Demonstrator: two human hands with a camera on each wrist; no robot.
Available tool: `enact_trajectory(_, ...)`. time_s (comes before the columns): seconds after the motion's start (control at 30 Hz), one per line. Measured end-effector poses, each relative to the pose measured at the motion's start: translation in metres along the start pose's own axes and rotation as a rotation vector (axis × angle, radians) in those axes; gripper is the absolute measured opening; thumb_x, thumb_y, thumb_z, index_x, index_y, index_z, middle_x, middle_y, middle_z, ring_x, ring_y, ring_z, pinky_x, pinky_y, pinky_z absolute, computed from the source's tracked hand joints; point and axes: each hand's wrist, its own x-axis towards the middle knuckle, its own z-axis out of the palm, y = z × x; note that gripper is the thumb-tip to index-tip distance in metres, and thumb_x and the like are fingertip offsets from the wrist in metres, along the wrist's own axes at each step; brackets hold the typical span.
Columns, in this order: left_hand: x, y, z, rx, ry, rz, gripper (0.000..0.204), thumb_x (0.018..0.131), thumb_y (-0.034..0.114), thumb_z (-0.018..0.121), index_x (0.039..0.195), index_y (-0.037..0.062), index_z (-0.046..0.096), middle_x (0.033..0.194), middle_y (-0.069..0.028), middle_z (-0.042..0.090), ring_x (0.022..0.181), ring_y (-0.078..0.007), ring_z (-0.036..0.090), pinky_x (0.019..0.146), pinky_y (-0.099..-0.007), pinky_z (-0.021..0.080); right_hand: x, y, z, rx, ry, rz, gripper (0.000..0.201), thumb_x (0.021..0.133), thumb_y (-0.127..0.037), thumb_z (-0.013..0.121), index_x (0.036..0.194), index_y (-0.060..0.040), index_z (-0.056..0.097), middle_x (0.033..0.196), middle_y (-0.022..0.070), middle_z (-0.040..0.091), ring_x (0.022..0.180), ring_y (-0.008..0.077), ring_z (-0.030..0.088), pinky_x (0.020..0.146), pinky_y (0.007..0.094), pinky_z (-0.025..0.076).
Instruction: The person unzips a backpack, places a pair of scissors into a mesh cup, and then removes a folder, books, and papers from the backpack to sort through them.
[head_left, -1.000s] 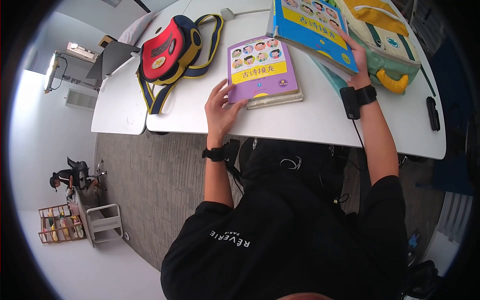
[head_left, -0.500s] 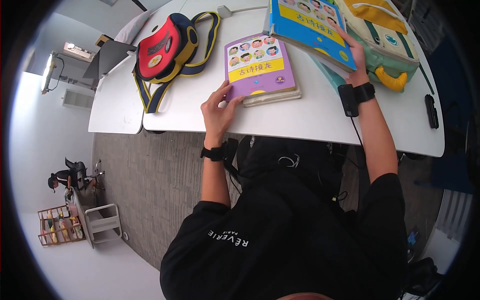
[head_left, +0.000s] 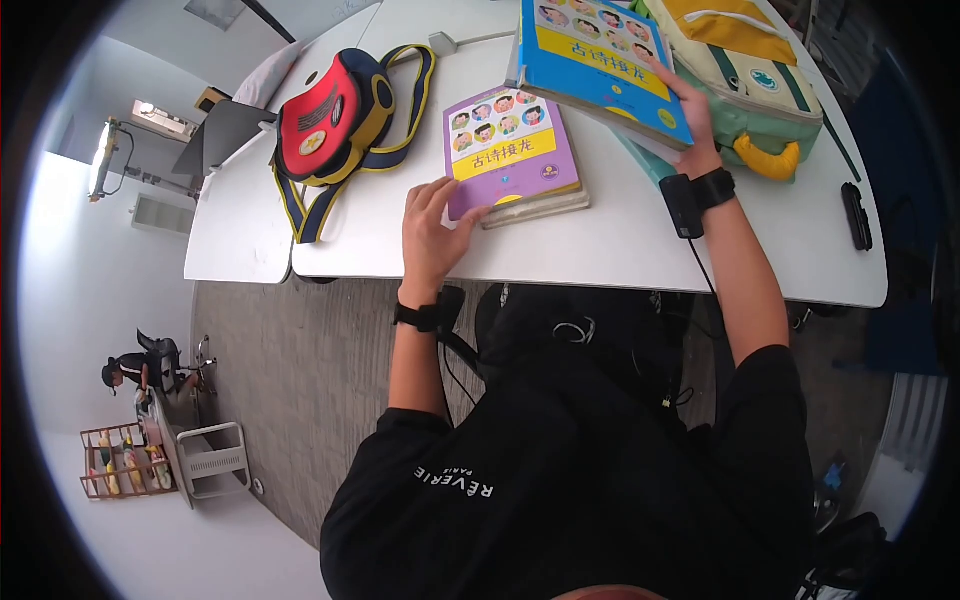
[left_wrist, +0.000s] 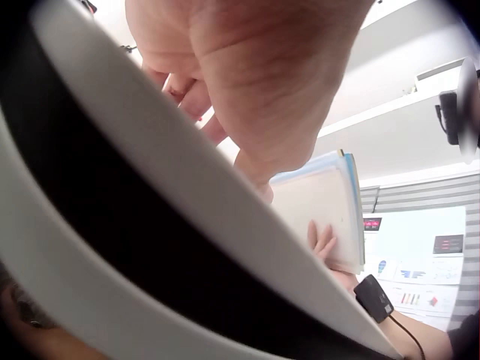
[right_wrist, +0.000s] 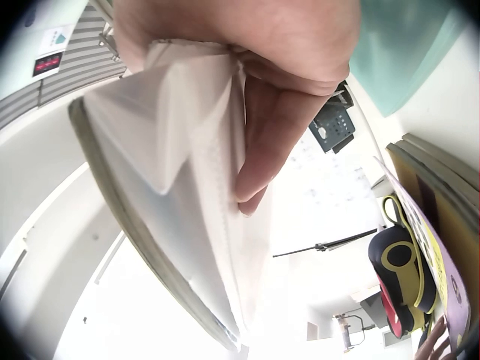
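A purple book [head_left: 500, 185] with cartoon faces and a yellow title band lies on another book [head_left: 540, 208] near the table's front edge. My left hand [head_left: 435, 235] holds its near left corner, fingers at the left edge and thumb along the bottom. My right hand [head_left: 692, 118] grips a similar blue book [head_left: 600, 75] by its right side, raised and tilted over the table. From the right wrist view, the white pages [right_wrist: 202, 172] hang fanned beneath that hand, with fingers under them. In the left wrist view the table's rim hides most of the left fingertips.
A red and navy bag [head_left: 320, 130] with yellow-edged straps lies at the left. At the right are a cream and green backpack [head_left: 750, 90] and a black pen-like object [head_left: 857, 215]. A teal item [head_left: 645, 155] lies partly under the blue book. The white table [head_left: 350, 240] curves around.
The head view has shifted slightly, moving the whole scene in the frame. Both hands keep their holds; the blue book stays raised at nearly the same place beside the purple one.
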Motion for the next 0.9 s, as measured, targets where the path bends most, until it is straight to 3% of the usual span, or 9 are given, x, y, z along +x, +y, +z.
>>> enact_trajectory(0.07, 0.006, 0.013, 0.002, 0.064, 0.016, 0.149, 0.051, 0.072, 0.026, 0.085, 0.111, -0.0026, 0.068, 0.124, -0.0229, 0.062, 0.12, -0.0397, 0.056, 0.097, -0.044, 0.048, 0.0, -0.001, 0.0, -0.006, 0.006, -0.001, 0.046, 0.097, -0.021, 0.062, 0.134, 0.0048, 0.052, 0.126, 0.0175, 0.063, 0.106, 0.0228, 0.067, 0.091, 0.0318, 0.055)
enact_trajectory(0.23, 0.023, 0.028, 0.012, 0.074, -0.021, 0.204, 0.049, 0.073, 0.024, 0.085, 0.111, -0.0015, 0.069, 0.118, -0.0212, 0.067, 0.113, -0.0373, 0.061, 0.096, -0.0428, 0.05, 0.0, -0.001, 0.001, -0.014, 0.041, -0.002, 0.047, 0.097, -0.022, 0.061, 0.135, 0.005, 0.051, 0.127, 0.0172, 0.063, 0.106, 0.0226, 0.067, 0.091, 0.0313, 0.055)
enact_trajectory(0.4, 0.028, 0.028, 0.008, 0.036, -0.035, 0.222, 0.027, 0.082, 0.018, 0.076, 0.101, 0.0007, 0.069, 0.091, -0.0154, 0.072, 0.079, -0.0326, 0.069, 0.069, -0.0386, 0.056, -0.005, 0.001, 0.009, -0.011, 0.012, 0.004, 0.048, 0.097, -0.023, 0.061, 0.135, 0.005, 0.051, 0.127, 0.0181, 0.063, 0.107, 0.0231, 0.066, 0.092, 0.0314, 0.055)
enact_trajectory(0.43, 0.028, 0.026, 0.007, 0.037, -0.037, 0.221, 0.027, 0.082, 0.018, 0.076, 0.101, 0.0007, 0.069, 0.091, -0.0154, 0.072, 0.079, -0.0326, 0.069, 0.069, -0.0386, 0.056, -0.005, 0.001, 0.008, -0.009, 0.014, 0.005, 0.048, 0.097, -0.023, 0.061, 0.135, 0.005, 0.051, 0.127, 0.0181, 0.063, 0.107, 0.0231, 0.066, 0.092, 0.0314, 0.055)
enact_trajectory(0.53, 0.027, 0.013, -0.001, 0.05, 0.133, 0.213, 0.008, 0.088, 0.004, 0.066, 0.095, -0.0006, 0.068, 0.08, -0.0151, 0.071, 0.066, -0.0314, 0.068, 0.059, -0.0346, 0.055, -0.001, -0.001, 0.0, 0.001, -0.015, 0.024, 0.047, 0.097, -0.023, 0.062, 0.134, 0.0049, 0.052, 0.127, 0.0184, 0.063, 0.107, 0.0232, 0.066, 0.091, 0.0315, 0.055)
enact_trajectory(0.6, 0.024, 0.012, -0.008, -0.091, 0.293, 0.101, 0.004, 0.087, 0.0, 0.067, 0.089, -0.0031, 0.067, 0.077, -0.0129, 0.071, 0.064, -0.0234, 0.071, 0.057, -0.0296, 0.056, 0.001, -0.001, -0.003, 0.005, -0.027, 0.021, 0.053, 0.101, -0.023, 0.054, 0.144, 0.0037, 0.038, 0.135, 0.0238, 0.055, 0.116, 0.0307, 0.063, 0.096, 0.0411, 0.055)
enact_trajectory(0.63, 0.021, 0.006, -0.014, -0.111, 0.346, 0.054, 0.003, 0.086, -0.001, 0.067, 0.088, -0.0036, 0.067, 0.075, -0.0122, 0.071, 0.064, -0.0205, 0.071, 0.057, -0.0278, 0.056, 0.001, -0.001, -0.005, 0.008, -0.025, 0.02, 0.053, 0.101, -0.023, 0.054, 0.144, 0.0037, 0.038, 0.135, 0.0238, 0.055, 0.116, 0.0307, 0.063, 0.096, 0.0411, 0.055)
enact_trajectory(0.7, 0.008, -0.014, -0.017, -0.132, 0.441, -0.084, 0.005, 0.087, 0.002, 0.068, 0.087, -0.0036, 0.067, 0.073, -0.011, 0.071, 0.064, -0.0159, 0.071, 0.059, -0.0261, 0.056, -0.002, 0.001, 0.001, -0.032, 0.041, -0.019, 0.046, 0.097, -0.023, 0.062, 0.133, 0.0044, 0.054, 0.126, 0.0173, 0.064, 0.106, 0.0222, 0.067, 0.09, 0.0313, 0.055)
enact_trajectory(0.9, -0.016, -0.016, -0.02, -0.393, 0.45, -0.29, 0.01, 0.095, 0.002, 0.06, 0.088, -0.0053, 0.062, 0.073, -0.0119, 0.071, 0.068, -0.015, 0.071, 0.065, -0.0257, 0.057, -0.002, 0.001, 0.001, -0.037, 0.067, -0.006, 0.046, 0.096, -0.022, 0.063, 0.133, 0.0041, 0.054, 0.124, 0.0167, 0.065, 0.104, 0.0213, 0.068, 0.089, 0.0308, 0.056)
